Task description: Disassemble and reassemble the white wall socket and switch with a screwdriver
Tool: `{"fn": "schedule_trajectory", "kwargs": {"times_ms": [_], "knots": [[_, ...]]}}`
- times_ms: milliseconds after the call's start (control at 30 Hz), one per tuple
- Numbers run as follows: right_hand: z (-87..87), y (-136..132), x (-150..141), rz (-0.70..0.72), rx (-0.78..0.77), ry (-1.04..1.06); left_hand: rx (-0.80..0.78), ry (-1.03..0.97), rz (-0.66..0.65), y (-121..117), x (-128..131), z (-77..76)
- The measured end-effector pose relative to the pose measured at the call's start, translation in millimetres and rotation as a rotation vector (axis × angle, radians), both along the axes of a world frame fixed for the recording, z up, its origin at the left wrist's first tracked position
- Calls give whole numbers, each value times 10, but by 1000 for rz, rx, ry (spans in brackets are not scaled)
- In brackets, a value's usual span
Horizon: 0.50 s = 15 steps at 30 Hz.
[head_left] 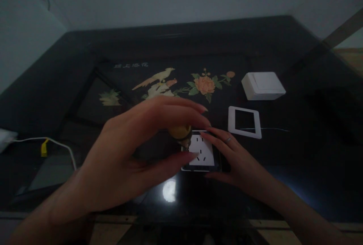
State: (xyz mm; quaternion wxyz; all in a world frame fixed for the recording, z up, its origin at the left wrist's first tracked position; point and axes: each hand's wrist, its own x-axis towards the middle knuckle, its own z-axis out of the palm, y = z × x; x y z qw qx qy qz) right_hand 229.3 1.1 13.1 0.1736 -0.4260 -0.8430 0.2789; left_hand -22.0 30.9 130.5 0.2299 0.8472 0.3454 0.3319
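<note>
My left hand (141,146) arches over the yellow handle of a screwdriver (180,131), fingers curved across its top and thumb stretched out below. The screwdriver points down at the left edge of a white wall socket (205,152) with several slots, lying face up on the dark table. Whether the tip sits in a screw is too dim to tell. With my right hand (232,154), a ring on one finger, I grip the socket at its right side, fingertips on the upper edge and thumb near the lower right corner.
A white frame (231,120) lies right of the socket, with a thin strand across it. Behind it stands a white box (263,86). A white cable with a yellow tag (44,148) runs along the left. The glossy black table (198,41) has a bird-and-flower picture.
</note>
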Motion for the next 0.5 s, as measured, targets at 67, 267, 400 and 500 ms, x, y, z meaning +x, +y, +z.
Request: {"fn": "schedule_trajectory", "kwargs": {"times_ms": [67, 267, 400, 500], "knots": [[13, -2, 0, 1, 0, 5, 73, -70, 66, 0, 16, -36], [26, 2, -5, -9, -9, -18, 12, -35, 123, -38, -3, 0], [23, 5, -4, -5, -16, -21, -9, 25, 43, -44, -24, 42], [24, 5, -1, -1, -9, -25, 108, -13, 28, -32, 4, -2]]}}
